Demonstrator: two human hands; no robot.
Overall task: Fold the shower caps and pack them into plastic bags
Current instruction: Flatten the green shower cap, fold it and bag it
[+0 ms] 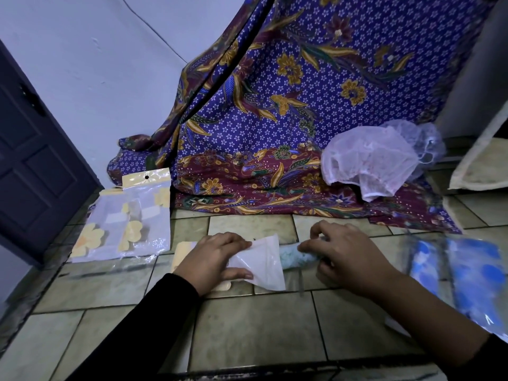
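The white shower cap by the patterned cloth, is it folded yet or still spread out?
Still spread out. The white shower cap sits puffed and loose on the patterned cloth, its elastic rim open, untouched by either hand.

Purple floral batik cloth (316, 111), yellow-flowered bags (129, 215), pale green tiles (247, 334).

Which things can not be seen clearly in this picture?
- Head view: the folded cap is partly hidden by the right hand and the plastic bag.
- The bag's mouth is hidden under the left hand.
- The blue packets are blurred and cut off by the right edge.
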